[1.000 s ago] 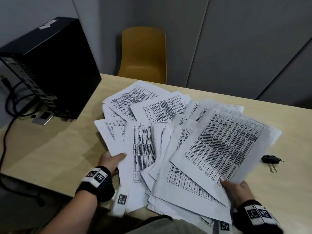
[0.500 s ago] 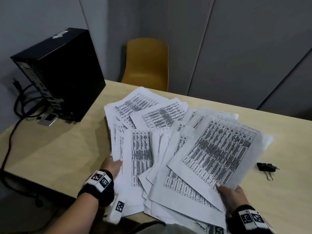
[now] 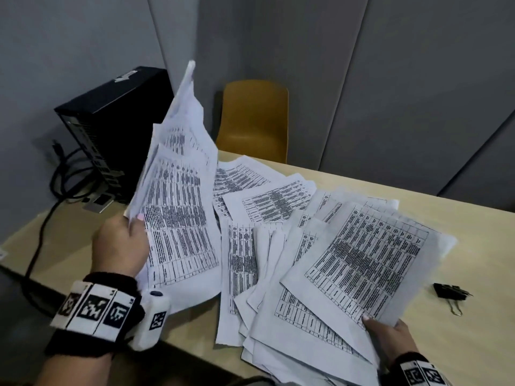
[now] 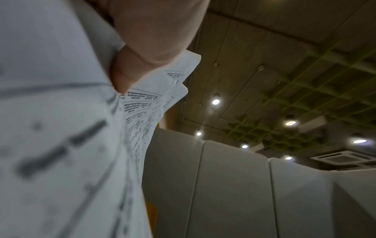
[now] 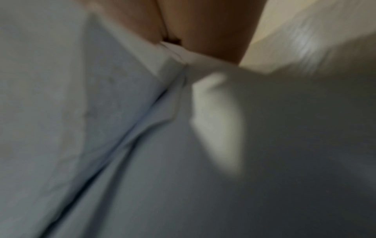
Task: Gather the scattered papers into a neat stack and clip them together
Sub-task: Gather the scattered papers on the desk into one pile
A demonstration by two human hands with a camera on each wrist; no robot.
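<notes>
Several printed sheets lie fanned across the wooden table (image 3: 459,218). My left hand (image 3: 122,243) grips a bundle of sheets (image 3: 178,207) and holds it lifted upright at the left side of the spread; its thumb (image 4: 126,75) presses the paper (image 4: 61,128) in the left wrist view. My right hand (image 3: 387,332) pinches the near corner of the top sheet (image 3: 365,263) of the fanned papers at the right. The right wrist view is blurred, showing fingers (image 5: 213,32) on white paper (image 5: 101,128). A black binder clip (image 3: 450,292) lies on the table, right of the papers.
A black computer tower (image 3: 111,129) with cables (image 3: 64,176) stands at the table's far left. A yellow chair (image 3: 253,118) sits behind the table against grey wall panels. The table's near edge (image 3: 195,349) runs below the papers.
My left hand has lifted the leftmost sheets off the table and stood them upright. The right hand keeps its hold on the top sheet's corner. The camera tilted upward.
</notes>
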